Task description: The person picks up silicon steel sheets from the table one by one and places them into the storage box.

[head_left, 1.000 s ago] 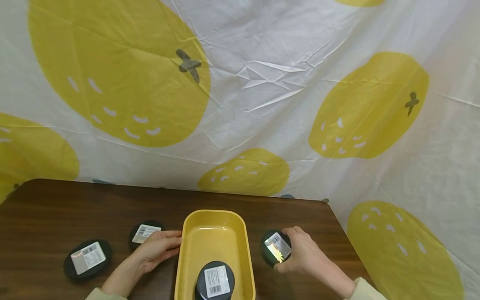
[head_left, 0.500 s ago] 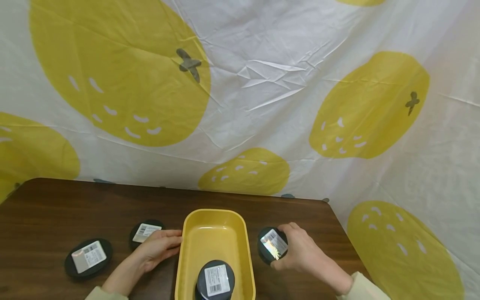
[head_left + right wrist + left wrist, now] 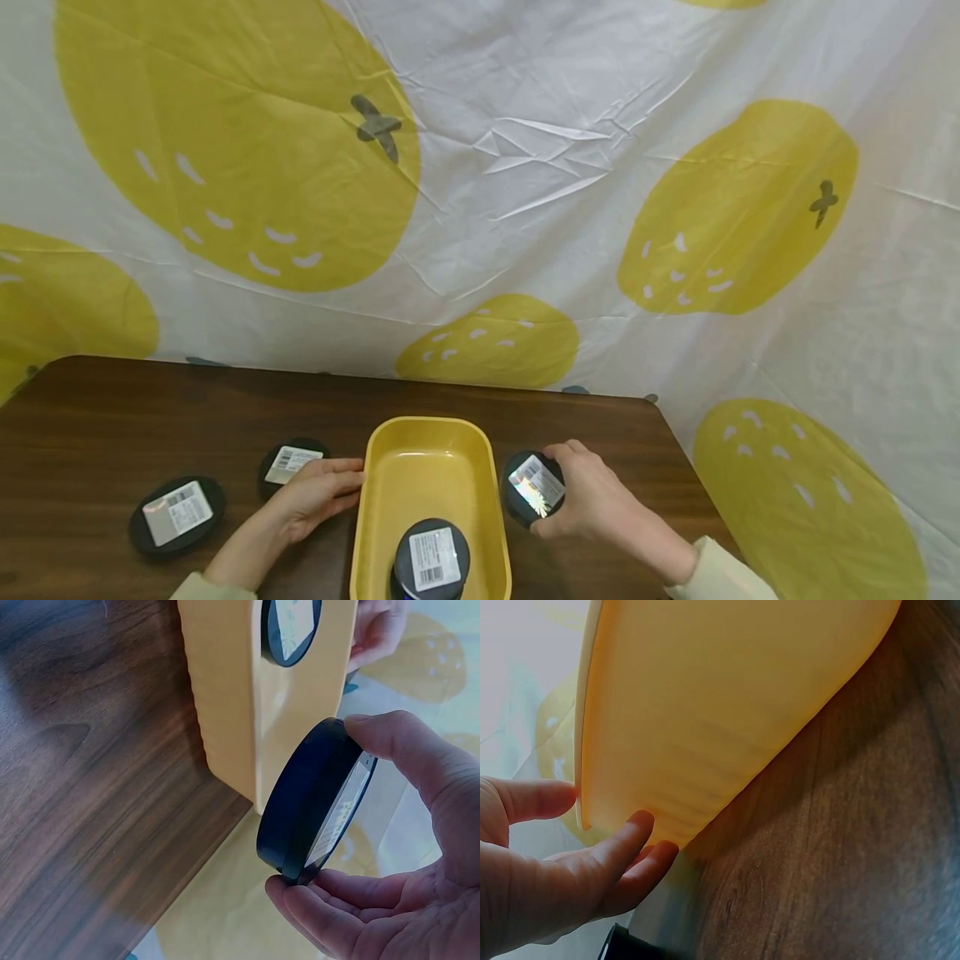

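My right hand pinches a flat, round black container by its edge, thumb on one side and fingers on the other. A shiny barcode label covers its top. In the right wrist view the container is tilted, raised off the table close beside the yellow bin. My left hand rests with extended fingertips against the left outer wall of the yellow bin; in the left wrist view the thumb lies at its rim. Another labelled round black container lies at the near end inside the bin.
Two more labelled round black containers lie on the dark wooden table: one at the left, the other partly behind my left hand. A white cloth printed with yellow fruit hangs behind the table and along the right.
My right hand has moved left with the round black container, bringing it close to the bin's right wall. My left hand has stayed at the bin's left side.
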`<state>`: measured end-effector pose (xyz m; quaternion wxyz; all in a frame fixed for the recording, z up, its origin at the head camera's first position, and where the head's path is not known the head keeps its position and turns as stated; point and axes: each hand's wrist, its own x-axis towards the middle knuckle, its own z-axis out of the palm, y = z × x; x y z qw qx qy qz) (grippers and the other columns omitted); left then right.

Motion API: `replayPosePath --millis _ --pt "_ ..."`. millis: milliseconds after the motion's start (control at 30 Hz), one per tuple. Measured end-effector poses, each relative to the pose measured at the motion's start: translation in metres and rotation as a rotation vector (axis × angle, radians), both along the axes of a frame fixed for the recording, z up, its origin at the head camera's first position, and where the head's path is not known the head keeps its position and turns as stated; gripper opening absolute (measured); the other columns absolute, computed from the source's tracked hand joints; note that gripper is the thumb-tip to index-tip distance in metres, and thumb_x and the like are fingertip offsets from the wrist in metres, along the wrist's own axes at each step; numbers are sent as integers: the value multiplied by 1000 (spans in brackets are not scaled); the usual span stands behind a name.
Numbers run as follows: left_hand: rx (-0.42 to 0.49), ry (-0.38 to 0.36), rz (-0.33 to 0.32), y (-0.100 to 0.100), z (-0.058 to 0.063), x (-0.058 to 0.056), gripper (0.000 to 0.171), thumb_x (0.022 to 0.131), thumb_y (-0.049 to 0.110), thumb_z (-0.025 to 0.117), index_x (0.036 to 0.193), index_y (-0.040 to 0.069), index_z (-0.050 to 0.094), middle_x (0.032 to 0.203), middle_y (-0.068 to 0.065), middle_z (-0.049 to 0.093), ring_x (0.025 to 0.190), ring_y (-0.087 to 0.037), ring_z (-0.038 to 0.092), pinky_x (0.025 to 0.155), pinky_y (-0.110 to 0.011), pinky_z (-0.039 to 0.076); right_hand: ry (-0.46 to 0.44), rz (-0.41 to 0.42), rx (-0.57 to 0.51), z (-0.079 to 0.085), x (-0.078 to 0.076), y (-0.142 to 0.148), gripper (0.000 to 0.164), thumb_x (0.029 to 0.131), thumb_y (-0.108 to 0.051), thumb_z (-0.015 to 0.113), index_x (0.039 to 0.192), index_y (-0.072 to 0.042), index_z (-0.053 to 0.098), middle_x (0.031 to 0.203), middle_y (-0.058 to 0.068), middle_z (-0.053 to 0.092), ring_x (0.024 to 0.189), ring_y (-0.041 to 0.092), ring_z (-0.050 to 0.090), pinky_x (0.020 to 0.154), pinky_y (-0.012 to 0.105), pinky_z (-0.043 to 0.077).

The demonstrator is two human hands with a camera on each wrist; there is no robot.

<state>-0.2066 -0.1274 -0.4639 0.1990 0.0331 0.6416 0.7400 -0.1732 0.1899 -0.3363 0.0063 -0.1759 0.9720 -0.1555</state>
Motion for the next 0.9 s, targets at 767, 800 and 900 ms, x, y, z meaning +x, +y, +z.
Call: replayPosePath --millis 767,800,900 --pt "8 5 -4 0 -2 1 52 94 4 49 132 -25 28 139 -38 31 116 -25 49 99 -45 41 2 108 -16 -2 3 -17 76 50 -23 87 112 9 56 102 12 56 81 21 55 69 35 51" --pt "9 5 0 0 -2 1 52 94 4 49 132 -25 28 139 -38 31 115 -24 49 99 -45 41 0 111 -18 -2 3 -18 76 50 -22 87 112 9 56 101 12 56 82 21 55 69 35 51" --pt "12 2 7 0 -1 1 52 94 3 50 132 -25 28 138 -38 32 114 -23 50 98 -44 41 -12 117 -21 -1 3 -20 75 50 -22 87 111 9 56 101 12 56 82 21 55 69 36 51"
